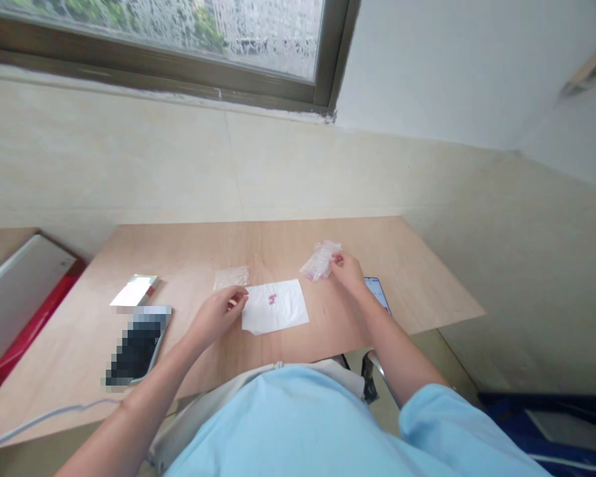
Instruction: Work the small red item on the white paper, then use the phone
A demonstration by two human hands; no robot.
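Note:
A white sheet [293, 311], which looks like tissue or thin paper, lies flat on the table with a few small pink-red pieces [272, 299] near its middle. My left hand [222, 310] is at the sheet's left edge, its fingers curled together; whatever they may hold is too small to make out. Beyond the sheet to the right lies a small pile of clear plastic bags [318, 262] with pinkish bits showing in it. My right hand [347, 271] pinches the right side of this pile. Another clear plastic bag [231, 277] rests just behind my left hand.
On the left of the wooden table [189, 248] are a large phone or tablet [136, 348], partly pixelated, and a small shiny box [134, 290]. A white cable [49, 416] crosses the near left corner. A lit phone [377, 293] lies partly behind my right forearm.

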